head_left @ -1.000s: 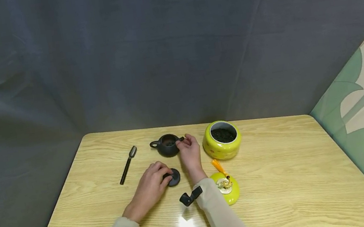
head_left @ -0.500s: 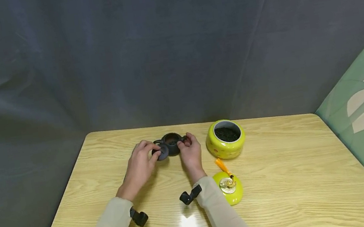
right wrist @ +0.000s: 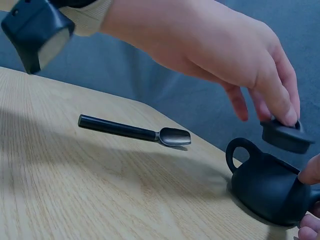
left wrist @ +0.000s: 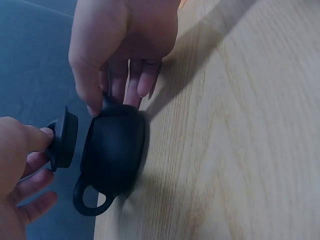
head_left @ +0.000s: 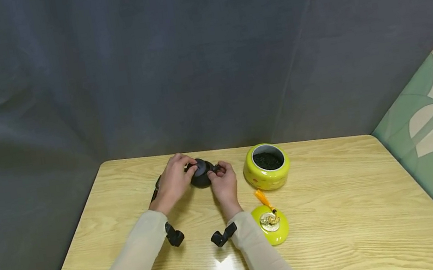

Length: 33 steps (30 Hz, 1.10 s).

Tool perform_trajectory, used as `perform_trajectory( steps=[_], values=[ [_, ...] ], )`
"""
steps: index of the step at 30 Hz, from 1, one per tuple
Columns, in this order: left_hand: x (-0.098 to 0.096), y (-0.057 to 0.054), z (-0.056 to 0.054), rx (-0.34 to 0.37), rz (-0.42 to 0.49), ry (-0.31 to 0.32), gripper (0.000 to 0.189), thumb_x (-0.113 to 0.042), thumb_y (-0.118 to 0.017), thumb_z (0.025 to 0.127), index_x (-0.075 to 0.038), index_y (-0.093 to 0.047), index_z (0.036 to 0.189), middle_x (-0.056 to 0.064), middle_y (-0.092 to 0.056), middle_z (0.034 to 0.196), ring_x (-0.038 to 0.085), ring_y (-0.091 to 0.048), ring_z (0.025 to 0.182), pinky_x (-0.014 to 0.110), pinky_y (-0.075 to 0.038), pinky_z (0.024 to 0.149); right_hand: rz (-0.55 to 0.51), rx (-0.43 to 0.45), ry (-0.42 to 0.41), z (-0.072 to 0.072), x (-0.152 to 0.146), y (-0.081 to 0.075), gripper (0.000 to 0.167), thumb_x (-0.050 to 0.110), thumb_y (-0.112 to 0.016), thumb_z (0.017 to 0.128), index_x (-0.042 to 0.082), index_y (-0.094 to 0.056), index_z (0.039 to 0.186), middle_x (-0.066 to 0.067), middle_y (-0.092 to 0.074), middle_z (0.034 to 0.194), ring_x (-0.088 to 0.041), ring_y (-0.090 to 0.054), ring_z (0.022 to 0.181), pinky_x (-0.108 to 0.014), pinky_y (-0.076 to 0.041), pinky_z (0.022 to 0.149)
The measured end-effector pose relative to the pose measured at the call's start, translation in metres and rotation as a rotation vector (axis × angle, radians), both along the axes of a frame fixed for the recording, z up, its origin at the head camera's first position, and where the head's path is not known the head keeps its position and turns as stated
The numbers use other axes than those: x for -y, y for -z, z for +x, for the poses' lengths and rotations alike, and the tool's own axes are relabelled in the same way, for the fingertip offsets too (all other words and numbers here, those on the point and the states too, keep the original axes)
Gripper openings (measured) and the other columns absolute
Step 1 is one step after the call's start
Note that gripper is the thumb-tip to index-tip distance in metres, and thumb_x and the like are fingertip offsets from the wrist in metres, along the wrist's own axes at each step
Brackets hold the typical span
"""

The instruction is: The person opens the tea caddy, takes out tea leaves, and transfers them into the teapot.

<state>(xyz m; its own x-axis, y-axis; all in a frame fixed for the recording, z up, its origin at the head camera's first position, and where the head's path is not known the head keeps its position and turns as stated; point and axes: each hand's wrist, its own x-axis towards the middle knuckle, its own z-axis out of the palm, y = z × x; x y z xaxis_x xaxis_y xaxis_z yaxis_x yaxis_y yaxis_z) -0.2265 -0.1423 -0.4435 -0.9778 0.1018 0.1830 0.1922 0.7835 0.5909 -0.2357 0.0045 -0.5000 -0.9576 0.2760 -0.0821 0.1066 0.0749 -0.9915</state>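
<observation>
A small dark teapot (head_left: 201,182) stands upright on the wooden table, its loop handle to the left and spout to the right. My left hand (head_left: 173,179) pinches the knob of the round teapot lid (head_left: 199,167). In the right wrist view that lid (right wrist: 287,138) hovers just over the pot's opening, with a gap below it. My right hand (head_left: 225,185) grips the teapot at its spout; in the left wrist view its thumb lies on the rim and the other fingers curl behind the spout. Those fingers hide most of the spout.
A tea scoop (right wrist: 125,129) with a black handle lies left of the pot, mostly behind my left hand in the head view. At right stands a yellow jar (head_left: 263,179) of dark tea leaves, its tasselled yellow lid (head_left: 278,236) beside my right sleeve.
My left hand has picked the teapot lid up off the table and carried it up and across, first beside the pot, now over its opening. My right hand stays at the spout.
</observation>
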Motion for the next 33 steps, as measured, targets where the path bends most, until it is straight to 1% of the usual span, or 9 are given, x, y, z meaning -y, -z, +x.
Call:
perform_trajectory(
  steps=[5, 11, 16, 21, 28, 33],
  values=[
    [-0.005, 0.002, -0.007, 0.000, -0.048, 0.016, 0.020, -0.023, -0.069, 0.106, -0.013, -0.076, 0.121, 0.010, -0.067, 0.127, 0.033, -0.063, 0.125, 0.050, -0.058, 0.100, 0.004, 0.006, 0.001, 0.001, -0.001, 0.000, 0.044, 0.004, -0.073, 0.096, -0.004, -0.061, 0.138, -0.024, -0.066, 0.128, -0.033, -0.064, 0.111, -0.042, -0.057, 0.096],
    [-0.008, 0.007, -0.014, 0.001, -0.054, 0.033, 0.019, -0.023, -0.069, 0.106, -0.013, -0.076, 0.121, 0.010, -0.068, 0.125, 0.033, -0.063, 0.123, 0.050, -0.056, 0.103, -0.003, 0.013, 0.005, 0.002, -0.001, -0.002, 0.045, 0.003, -0.073, 0.096, -0.003, -0.061, 0.139, -0.025, -0.066, 0.129, -0.034, -0.065, 0.112, -0.044, -0.057, 0.098],
    [-0.009, 0.010, -0.016, 0.011, -0.052, 0.030, 0.019, -0.023, -0.069, 0.106, -0.013, -0.076, 0.120, 0.010, -0.068, 0.125, 0.033, -0.064, 0.123, 0.051, -0.057, 0.103, 0.006, 0.008, 0.001, 0.004, -0.002, -0.002, 0.045, 0.004, -0.073, 0.097, -0.003, -0.062, 0.140, -0.025, -0.067, 0.131, -0.034, -0.066, 0.113, -0.044, -0.057, 0.099],
    [-0.010, 0.009, -0.016, 0.022, -0.050, 0.028, 0.020, -0.024, -0.068, 0.106, -0.013, -0.076, 0.121, 0.010, -0.068, 0.127, 0.032, -0.064, 0.125, 0.050, -0.056, 0.104, 0.010, 0.005, 0.001, 0.005, -0.003, -0.003, 0.046, 0.004, -0.073, 0.096, -0.004, -0.062, 0.140, -0.025, -0.068, 0.131, -0.035, -0.066, 0.113, -0.044, -0.058, 0.099],
    [-0.012, 0.010, -0.018, 0.020, -0.064, 0.025, 0.020, -0.023, -0.068, 0.106, -0.013, -0.076, 0.121, 0.010, -0.068, 0.126, 0.032, -0.064, 0.125, 0.051, -0.056, 0.105, 0.017, 0.019, -0.003, 0.003, -0.002, -0.001, 0.046, 0.005, -0.073, 0.097, -0.002, -0.062, 0.141, -0.023, -0.068, 0.132, -0.034, -0.066, 0.113, -0.043, -0.057, 0.098],
    [-0.013, 0.012, -0.020, 0.035, -0.062, 0.018, 0.020, -0.024, -0.068, 0.107, -0.014, -0.076, 0.121, 0.009, -0.068, 0.127, 0.033, -0.063, 0.126, 0.051, -0.056, 0.105, 0.012, 0.021, -0.003, 0.004, -0.002, 0.000, 0.047, 0.006, -0.073, 0.097, -0.001, -0.062, 0.142, -0.022, -0.068, 0.132, -0.033, -0.066, 0.112, -0.042, -0.058, 0.096]
  ],
)
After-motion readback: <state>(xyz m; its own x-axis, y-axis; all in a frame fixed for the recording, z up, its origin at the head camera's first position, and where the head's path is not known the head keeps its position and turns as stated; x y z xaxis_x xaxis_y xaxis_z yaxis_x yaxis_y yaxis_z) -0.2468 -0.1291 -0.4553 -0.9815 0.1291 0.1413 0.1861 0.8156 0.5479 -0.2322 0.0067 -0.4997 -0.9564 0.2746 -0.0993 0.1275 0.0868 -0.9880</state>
